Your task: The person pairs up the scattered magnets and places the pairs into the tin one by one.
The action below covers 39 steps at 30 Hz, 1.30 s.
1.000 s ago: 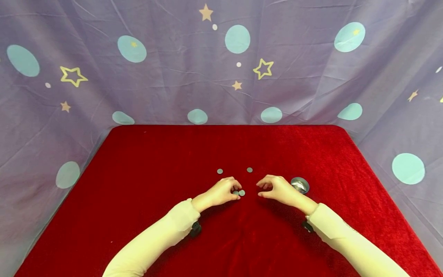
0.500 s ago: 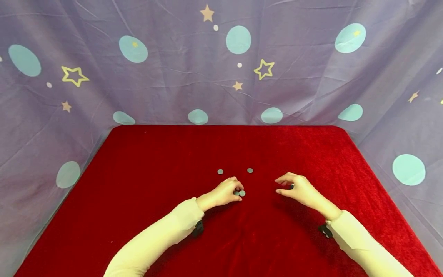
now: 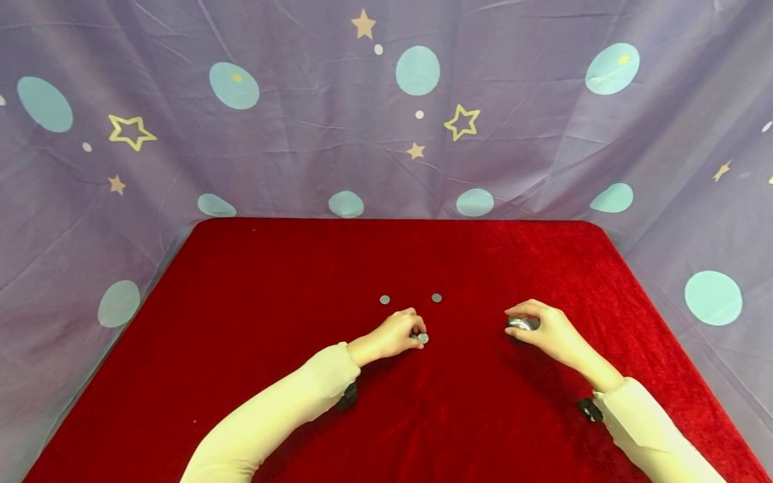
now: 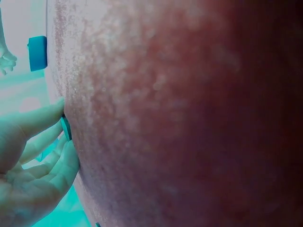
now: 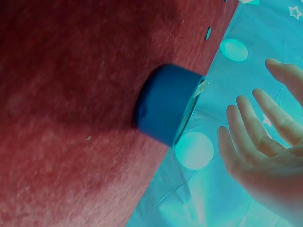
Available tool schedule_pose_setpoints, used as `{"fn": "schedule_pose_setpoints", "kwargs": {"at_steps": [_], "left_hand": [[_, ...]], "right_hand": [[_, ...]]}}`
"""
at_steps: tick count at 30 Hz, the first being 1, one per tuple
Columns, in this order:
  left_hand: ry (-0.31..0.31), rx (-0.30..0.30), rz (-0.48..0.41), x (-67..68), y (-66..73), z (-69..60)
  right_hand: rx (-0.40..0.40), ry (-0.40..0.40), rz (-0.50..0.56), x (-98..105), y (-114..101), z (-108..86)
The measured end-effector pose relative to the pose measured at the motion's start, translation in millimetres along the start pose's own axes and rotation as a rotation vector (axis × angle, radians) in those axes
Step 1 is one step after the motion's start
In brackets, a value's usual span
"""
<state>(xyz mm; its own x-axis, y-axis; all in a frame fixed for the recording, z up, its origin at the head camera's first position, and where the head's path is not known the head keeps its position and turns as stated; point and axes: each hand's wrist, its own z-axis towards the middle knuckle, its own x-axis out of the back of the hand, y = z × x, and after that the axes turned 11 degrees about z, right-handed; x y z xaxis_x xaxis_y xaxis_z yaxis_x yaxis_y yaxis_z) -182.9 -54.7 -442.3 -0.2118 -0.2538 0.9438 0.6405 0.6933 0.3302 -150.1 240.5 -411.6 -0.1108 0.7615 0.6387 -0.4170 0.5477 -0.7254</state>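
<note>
My left hand [image 3: 395,333] rests low over the red cloth, thumb and fingers about a small grey disc, probably a coin [image 3: 423,339]. A second disc beside it is mostly hidden by the fingers. In the left wrist view the disc [image 4: 66,128] lies between thumb and fingertips; a firm pinch is not shown. My right hand [image 3: 551,329] is spread at a small silvery metal bowl [image 3: 523,324], partly hidden behind it. In the right wrist view the bowl [image 5: 168,105] stands on the cloth, the extended fingers [image 5: 241,125] apart from it.
Two more grey discs lie farther back, a left disc [image 3: 384,300] and a right disc [image 3: 437,298]. The red cloth [image 3: 290,282] covers the table. A patterned purple curtain [image 3: 314,121] hangs behind and on both sides.
My right hand has moved right, away from the discs, to the bowl. The left hand has shifted slightly right, covering more of the nearer discs. The bowl and discs stay in place.
</note>
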Motion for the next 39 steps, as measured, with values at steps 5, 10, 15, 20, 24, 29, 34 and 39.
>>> {"fn": "schedule_pose_setpoints", "kwargs": {"at_steps": [5,10,15,20,24,29,34,39], "left_hand": [[0.002,-0.02,0.029,0.6,0.6,0.2],[-0.003,-0.042,0.066,1.8,1.2,1.5],[-0.024,-0.048,0.061,2.7,0.3,3.1],[-0.038,-0.065,0.041,3.5,-2.4,4.7],[-0.048,-0.07,0.025,3.9,-4.0,5.7],[-0.047,-0.069,0.003,2.8,-5.9,6.3],[-0.04,-0.069,-0.026,2.4,-7.4,6.4],[-0.033,-0.074,-0.047,3.4,-8.1,6.4]], "right_hand": [[0.009,0.037,-0.044,5.3,3.6,-4.1],[0.003,0.058,-0.057,9.1,7.3,-7.4],[0.009,0.08,-0.061,12.0,12.5,-10.2],[-0.026,0.072,-0.067,13.1,20.0,-12.0],[-0.074,0.063,-0.061,13.6,25.6,-12.9],[-0.109,0.044,-0.04,15.0,32.0,-14.1],[-0.143,0.009,0.007,17.4,35.9,-14.7],[-0.16,-0.026,0.061,19.4,39.8,-15.6]]}}
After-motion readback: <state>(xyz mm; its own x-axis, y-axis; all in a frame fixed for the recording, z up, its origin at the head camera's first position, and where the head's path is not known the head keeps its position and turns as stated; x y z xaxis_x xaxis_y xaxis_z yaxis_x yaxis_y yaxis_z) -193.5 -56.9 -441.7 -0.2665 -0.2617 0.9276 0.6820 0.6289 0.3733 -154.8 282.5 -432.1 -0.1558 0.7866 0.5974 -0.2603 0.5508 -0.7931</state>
